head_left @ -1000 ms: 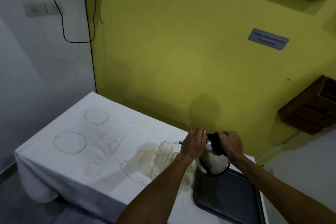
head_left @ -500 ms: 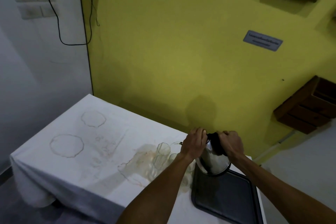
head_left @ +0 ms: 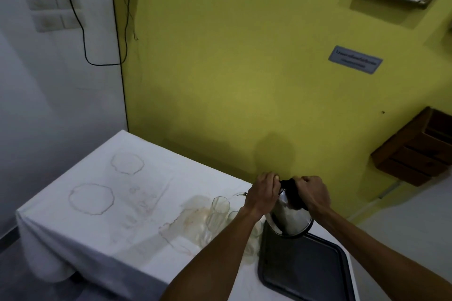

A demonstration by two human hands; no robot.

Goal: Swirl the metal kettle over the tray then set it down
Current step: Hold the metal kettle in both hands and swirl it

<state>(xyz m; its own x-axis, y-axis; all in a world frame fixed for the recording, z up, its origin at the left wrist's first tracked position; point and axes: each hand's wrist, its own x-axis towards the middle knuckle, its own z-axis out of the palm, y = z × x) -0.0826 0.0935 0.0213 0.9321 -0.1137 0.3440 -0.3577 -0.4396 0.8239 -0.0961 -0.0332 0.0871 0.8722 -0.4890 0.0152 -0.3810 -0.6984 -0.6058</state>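
From my remote seat I saw both bare hands closed on the metal kettle (head_left: 289,219), which hung tilted above the far left corner of the tray (head_left: 318,273). The kettle was a smooth, polished steel body, rounded and widening toward its circular base, with a dark rim ringing the bottom edge. Its base faced down and toward me, clear of the tray as far as I could judge. The left hand (head_left: 263,193) wrapped over the upper left of the body, fingers curled tight around the top. The right hand (head_left: 313,193) was clenched around the black handle (head_left: 292,194), a matte dark grip that contrasted with the shiny shell.

The tray was a flat, dark rectangle with rounded corners and a low raised lip, its surface dull and slightly glossy. It lay at the near right of the table, on a white tablecloth (head_left: 122,203) that draped in soft folds over the left edge. The cloth was marked with faint brown ring stains and a larger blotchy patch near the middle. Just left of the tray stood a cluster of clear glasses (head_left: 220,212), thin-walled and cylindrical, partly hidden behind the left forearm.

Behind the table rose a flat yellow wall (head_left: 244,56) with a small rectangular sign (head_left: 355,59), and a brown wooden box (head_left: 420,149) was mounted at far right.
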